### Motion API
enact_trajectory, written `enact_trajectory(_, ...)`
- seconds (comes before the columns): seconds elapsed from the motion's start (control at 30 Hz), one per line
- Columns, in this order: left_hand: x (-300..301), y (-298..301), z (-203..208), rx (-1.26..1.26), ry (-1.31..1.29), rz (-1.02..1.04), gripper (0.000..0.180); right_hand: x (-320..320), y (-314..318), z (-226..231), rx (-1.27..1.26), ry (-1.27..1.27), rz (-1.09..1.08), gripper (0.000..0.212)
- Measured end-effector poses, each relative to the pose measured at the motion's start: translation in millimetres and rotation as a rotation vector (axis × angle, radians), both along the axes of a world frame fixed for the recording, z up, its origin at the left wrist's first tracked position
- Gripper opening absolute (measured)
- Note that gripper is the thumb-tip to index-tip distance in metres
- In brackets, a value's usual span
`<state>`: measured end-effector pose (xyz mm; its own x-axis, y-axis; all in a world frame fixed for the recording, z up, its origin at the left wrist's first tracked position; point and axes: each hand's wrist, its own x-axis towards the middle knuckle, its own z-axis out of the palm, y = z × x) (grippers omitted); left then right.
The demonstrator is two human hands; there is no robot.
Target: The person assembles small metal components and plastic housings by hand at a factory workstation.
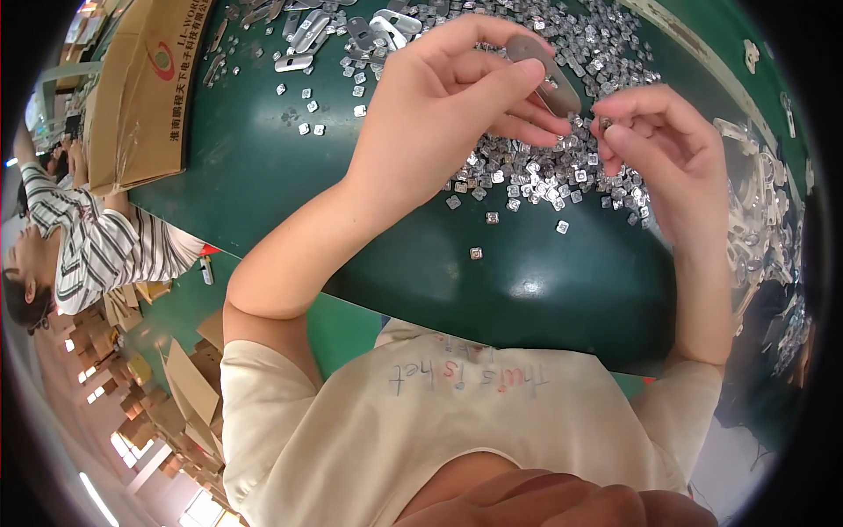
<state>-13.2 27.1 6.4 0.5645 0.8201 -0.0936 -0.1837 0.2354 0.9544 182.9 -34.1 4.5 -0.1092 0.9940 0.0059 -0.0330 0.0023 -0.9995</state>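
My left hand is closed on a flat, rounded metal plate, pinched between thumb and fingers above the green table. To its right my right hand pinches a tiny metal piece between thumb and forefinger; the fingers partly cover it. Only a small gap parts the two hands. Under and behind them spreads a heap of small square metal pieces. A few lone pieces, such as one small square piece, lie nearer to me. Several oblong metal plates are piled at the far left of the heap.
A cardboard box stands at the table's left end. Clear plastic bags with shiny parts lie along the right. Beyond the left edge is a person in a striped top, with more cartons on the floor.
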Motion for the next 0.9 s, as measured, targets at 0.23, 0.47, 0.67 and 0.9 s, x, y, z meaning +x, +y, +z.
enact_trajectory(0.23, 1.8, -8.0, -9.8, 0.164, 0.097, 0.021, 0.024, -2.3, -3.0, 0.5, 0.112, -0.019, 0.001, 0.020)
enact_trajectory(0.47, 8.2, -15.2, -12.5, 0.063, -0.056, 0.031, 0.020, -9.4, -12.4, 9.5, 0.179, -0.174, -0.133, 0.021)
enact_trajectory(0.67, 5.9, -19.4, -7.6, 0.037, -0.032, 0.064, 0.018, -4.9, -8.3, 3.3, 0.169, -0.196, -0.113, 0.019)
enact_trajectory(0.9, 4.5, -18.4, -5.1, -0.024, -0.025, 0.117, 0.015, -15.6, -5.7, 5.7, 0.152, -0.070, -0.129, 0.024)
